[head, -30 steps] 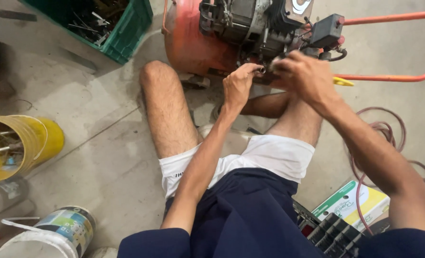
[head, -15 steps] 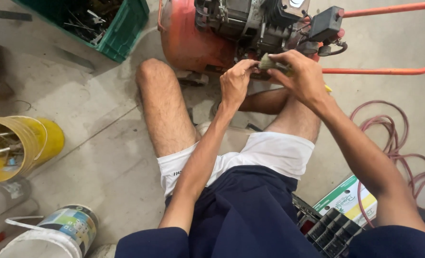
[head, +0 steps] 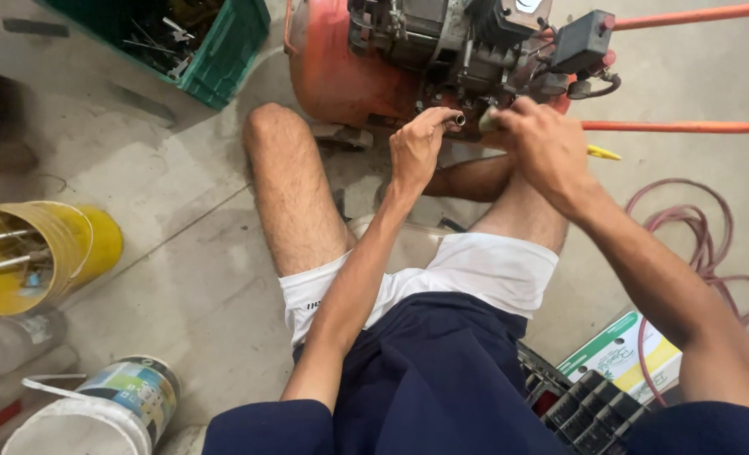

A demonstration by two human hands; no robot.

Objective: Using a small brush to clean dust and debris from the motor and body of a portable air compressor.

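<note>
I sit on the floor facing a red air compressor (head: 341, 67) with a dark motor (head: 450, 38) on top. My left hand (head: 418, 145) pinches a small metal tube (head: 457, 120) between thumb and fingers, just below the motor. My right hand (head: 541, 145) is closed around a small greyish part (head: 487, 123) right beside the tube's open end. Both hands hover above my knees, close to the compressor's underside.
A green crate (head: 223, 46) of metal parts stands at the back left. A yellow bucket (head: 46, 253) and a white paint bucket (head: 96, 413) sit at the left. A reddish hose (head: 711, 244) coils on the right, near a black tool tray (head: 585, 404) and a box (head: 627, 350).
Both hands drew slightly back from the motor. The left hand turned so the tube's open end now shows, and the right hand shifted right with its small part.
</note>
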